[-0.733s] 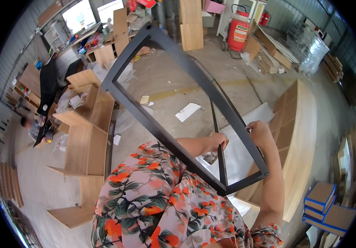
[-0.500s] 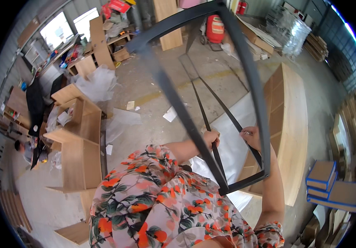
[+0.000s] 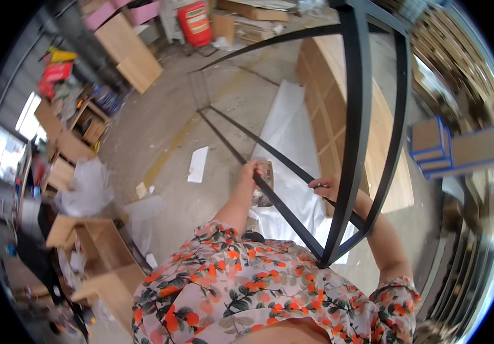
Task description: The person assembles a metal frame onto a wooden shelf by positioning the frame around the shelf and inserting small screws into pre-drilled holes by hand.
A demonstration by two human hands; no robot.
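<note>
A long, open box-shaped frame of black metal bars (image 3: 355, 114) is held up in front of me, tilted, with its near end by my body and its far end reaching out over the floor. My left hand (image 3: 251, 174) is closed around one lower bar. On the parallel lower bar to the right, my right hand (image 3: 326, 188) grips with its fingers, and its forearm passes behind the frame's near end. Beneath the hands lies a white foam sheet (image 3: 284, 129), and a small open carton (image 3: 265, 172) shows just beyond the left hand.
Right of the sheet lies a long pale wooden cabinet (image 3: 387, 166) with compartments. Blue-edged cartons (image 3: 476, 152) and stacked boards (image 3: 453, 49) stand farther right. A red wheeled fire extinguisher (image 3: 194, 24) is at the back. A wooden furniture piece (image 3: 112, 246) sits at left.
The view has turned to the right. In my hands the black frame has swung, its near end now standing more upright and farther right. Both hands still grip the lower bars.
</note>
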